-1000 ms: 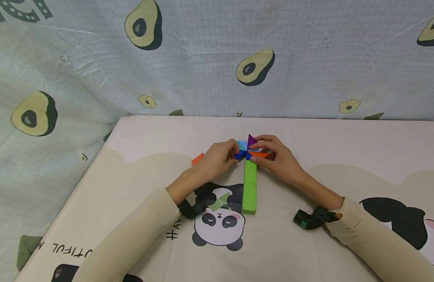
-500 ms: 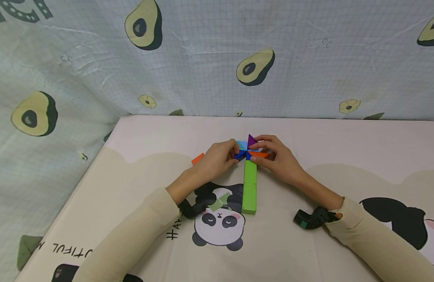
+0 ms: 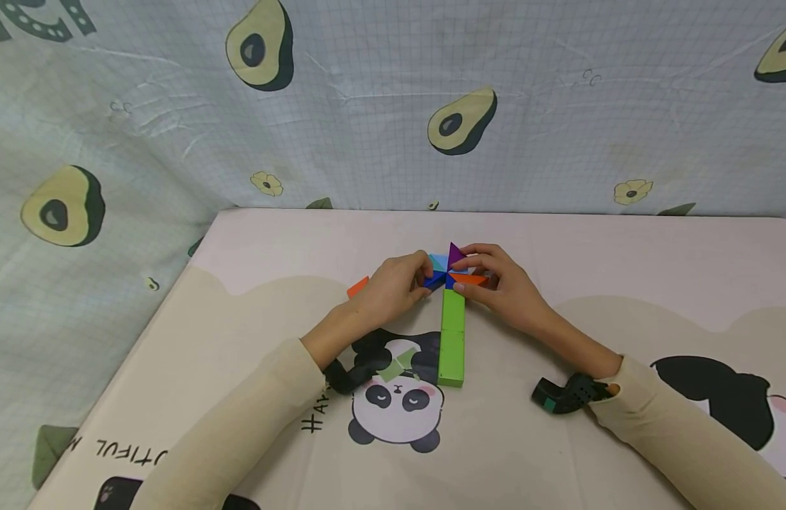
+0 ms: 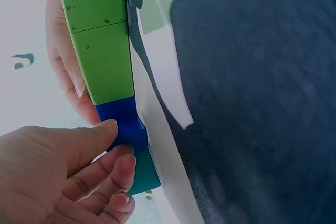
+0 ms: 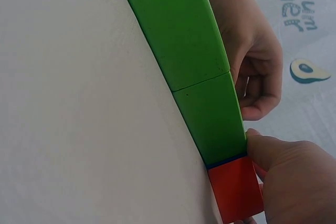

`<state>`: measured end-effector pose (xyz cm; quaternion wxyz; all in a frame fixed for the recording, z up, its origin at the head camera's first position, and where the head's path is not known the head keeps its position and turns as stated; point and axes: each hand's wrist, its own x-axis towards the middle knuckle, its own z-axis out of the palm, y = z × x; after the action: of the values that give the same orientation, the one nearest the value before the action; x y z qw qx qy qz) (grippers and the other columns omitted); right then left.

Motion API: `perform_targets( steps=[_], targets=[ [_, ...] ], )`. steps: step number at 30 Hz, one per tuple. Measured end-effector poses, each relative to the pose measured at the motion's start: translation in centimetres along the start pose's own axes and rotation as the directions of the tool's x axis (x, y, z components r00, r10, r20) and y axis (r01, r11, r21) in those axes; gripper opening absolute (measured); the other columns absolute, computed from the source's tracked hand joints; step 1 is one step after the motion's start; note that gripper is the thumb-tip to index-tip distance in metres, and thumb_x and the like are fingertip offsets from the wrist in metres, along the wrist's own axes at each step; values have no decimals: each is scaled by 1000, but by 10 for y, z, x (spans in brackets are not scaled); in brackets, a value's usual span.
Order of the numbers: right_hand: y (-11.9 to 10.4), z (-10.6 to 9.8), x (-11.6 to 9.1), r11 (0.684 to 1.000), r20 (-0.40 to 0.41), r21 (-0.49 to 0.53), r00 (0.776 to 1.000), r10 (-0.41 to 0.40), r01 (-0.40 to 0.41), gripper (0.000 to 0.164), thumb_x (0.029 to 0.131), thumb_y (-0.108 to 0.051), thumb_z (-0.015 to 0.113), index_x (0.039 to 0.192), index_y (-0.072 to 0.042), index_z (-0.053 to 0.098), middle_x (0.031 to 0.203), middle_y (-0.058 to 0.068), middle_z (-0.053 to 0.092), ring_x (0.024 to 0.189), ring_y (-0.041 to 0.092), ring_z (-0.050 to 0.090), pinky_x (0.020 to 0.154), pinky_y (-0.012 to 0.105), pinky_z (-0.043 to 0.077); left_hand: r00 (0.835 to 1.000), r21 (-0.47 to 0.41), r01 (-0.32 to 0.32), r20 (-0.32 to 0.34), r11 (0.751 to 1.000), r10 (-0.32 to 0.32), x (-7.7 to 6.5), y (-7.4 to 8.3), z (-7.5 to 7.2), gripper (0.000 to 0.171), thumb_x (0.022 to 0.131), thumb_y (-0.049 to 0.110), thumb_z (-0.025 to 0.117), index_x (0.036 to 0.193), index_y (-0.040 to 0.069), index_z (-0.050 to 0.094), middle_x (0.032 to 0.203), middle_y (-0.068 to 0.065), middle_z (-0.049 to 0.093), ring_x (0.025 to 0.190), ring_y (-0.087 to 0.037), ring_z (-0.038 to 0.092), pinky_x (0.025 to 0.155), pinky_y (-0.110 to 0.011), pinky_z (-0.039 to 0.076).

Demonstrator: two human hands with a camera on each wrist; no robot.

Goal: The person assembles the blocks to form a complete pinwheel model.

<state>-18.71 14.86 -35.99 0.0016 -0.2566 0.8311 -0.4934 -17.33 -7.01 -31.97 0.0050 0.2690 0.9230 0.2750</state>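
On the table, a pinwheel of small triangular blocks sits at the far end of a row of green blocks [image 3: 453, 333]. Blue, light blue [image 3: 440, 261], purple [image 3: 455, 255] and orange wedges meet at its centre. My left hand [image 3: 395, 283] pinches a dark blue block [image 4: 123, 121] on the pinwheel's left side; a teal block [image 4: 144, 174] lies beside it in the left wrist view. From the right, my right hand [image 3: 507, 287] grips the orange triangular block [image 3: 469, 279], whose square face shows red-orange in the right wrist view. Its upper fingers lie at the purple wedge.
Behind my left hand, another orange block [image 3: 357, 287] lies partly hidden. A panda print [image 3: 397, 407] decorates the pale tablecloth [image 3: 507, 453]. At the table's far edge hangs a cloth [image 3: 367, 142] printed with avocados. Each wrist carries a black camera mount [image 3: 561, 395].
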Motion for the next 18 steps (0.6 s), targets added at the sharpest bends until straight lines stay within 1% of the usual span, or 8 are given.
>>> perform_targets(
  steps=[5, 8, 11, 14, 18],
  targets=[
    [0, 0, 0, 1000, 6, -7, 1000, -4, 4, 28, 89, -17, 70, 116, -11, 67, 137, 5, 44, 95, 19, 54, 76, 28, 44, 1000, -3, 11, 6, 1000, -11, -3, 1, -6, 22, 86, 4, 71, 101, 2, 55, 90, -9, 62, 79, -20, 57, 71, -26, 48],
    [0, 0, 0, 1000, 5, -15, 1000, -10, 10, 28, 89, -20, 70, 116, -12, 67, 137, 4, 44, 96, 18, 54, 76, 28, 45, 999, -7, 39, 12, 999, -38, -6, 1, -15, 23, 86, 7, 71, 104, 3, 56, 93, -9, 62, 80, -20, 56, 72, -26, 48],
    [-1, 0, -1, 999, 4, -34, 1000, -8, 9, 29, 89, -22, 70, 116, -13, 67, 137, 3, 44, 97, 18, 53, 77, 28, 45, 998, -11, 67, 11, 998, -67, -12, -2, -27, 25, 87, 9, 70, 106, 3, 56, 95, -8, 61, 78, -19, 53, 69, -26, 46],
    [-1, -1, -1, 999, 2, -49, 1000, -1, 1, 29, 89, -25, 70, 117, -14, 67, 138, 2, 43, 98, 17, 53, 77, 29, 45, 996, -13, 87, -15, 996, -88, -20, -7, -38, 26, 87, 11, 72, 107, 3, 57, 96, -9, 61, 75, -19, 51, 65, -28, 44],
    [-1, -1, -1, 999, 6, -50, 1000, 3, -3, 29, 89, -24, 70, 116, -15, 67, 138, 1, 43, 97, 16, 52, 77, 28, 44, 992, -22, 116, -53, 993, -117, -33, -16, -50, 27, 86, 10, 73, 107, 1, 58, 99, -12, 61, 75, -20, 51, 64, -30, 44]
  ],
)
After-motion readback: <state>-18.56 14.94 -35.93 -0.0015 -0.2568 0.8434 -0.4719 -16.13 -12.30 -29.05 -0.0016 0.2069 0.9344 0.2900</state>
